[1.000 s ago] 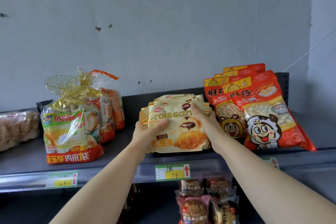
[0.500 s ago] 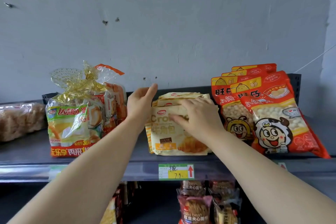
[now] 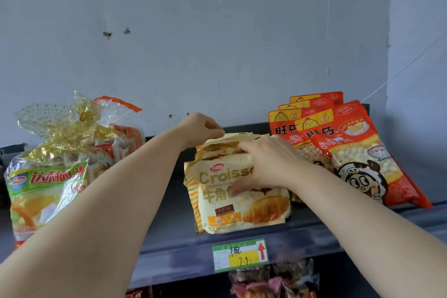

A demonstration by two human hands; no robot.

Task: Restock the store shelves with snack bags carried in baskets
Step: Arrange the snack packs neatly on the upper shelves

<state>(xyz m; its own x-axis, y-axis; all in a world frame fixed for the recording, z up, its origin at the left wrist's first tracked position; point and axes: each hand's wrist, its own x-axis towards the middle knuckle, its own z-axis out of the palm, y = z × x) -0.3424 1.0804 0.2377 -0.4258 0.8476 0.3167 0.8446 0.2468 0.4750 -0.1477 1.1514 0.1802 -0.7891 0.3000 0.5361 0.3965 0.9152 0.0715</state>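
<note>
croissant bags (image 3: pixel 242 210) stand on the shelf (image 3: pixel 314 244); right hand (image 3: pixel 263 164) grips the front bag's top, left hand (image 3: pixel 200 128) pinches the rear tops. bread bags (image 3: pixel 48 189) sit well left of them, red snack bags (image 3: pixel 362 164) crowd their right.

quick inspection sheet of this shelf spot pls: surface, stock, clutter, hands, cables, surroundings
surface: dark grey shelf, with a price tag on its front edge below the croissants
job's things: croissant bags standing in a row mid-shelf; no basket in view
clutter: bagged bread on the left, red snack bags leaning on the right
hands: right hand grips the top of the front croissant bag, thumb on its face; left hand curled at the rear top edge of the row, grip unclear
cables: one thin line across the right wall
surroundings: marked grey wall; red bean packets on the shelf below
</note>
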